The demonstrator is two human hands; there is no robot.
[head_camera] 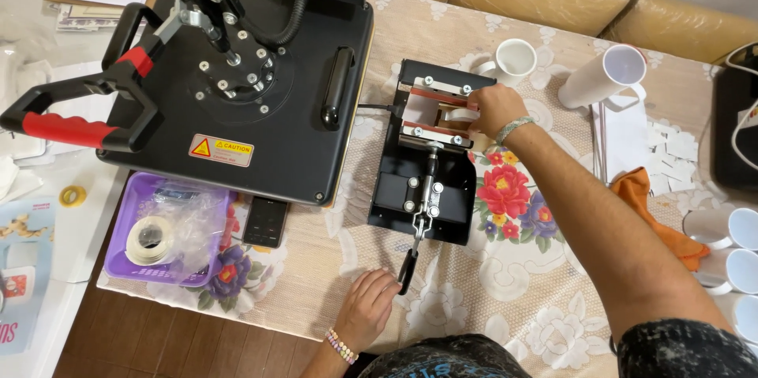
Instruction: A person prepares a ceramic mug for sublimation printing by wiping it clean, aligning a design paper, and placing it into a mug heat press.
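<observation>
Seemingly right hand (491, 107) over half-hidden mug (456, 116) inside mug press (426, 165).

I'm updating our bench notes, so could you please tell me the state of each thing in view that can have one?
Mug press: clamp around a mug, lever down toward the person.
Left hand: on the lever's black grip.
Right hand: on the mug in the clamp.
Flat heat press: closed, handle lowered.
White mug: upright, empty.
Purple basket: holds a tape roll and plastic bag.
Phone: screen dark.

A large black heat press (237, 94), purple basket (118, 220) holding a tape roll (148, 240), orange cloth (655, 204), white mug (515, 58)
</observation>
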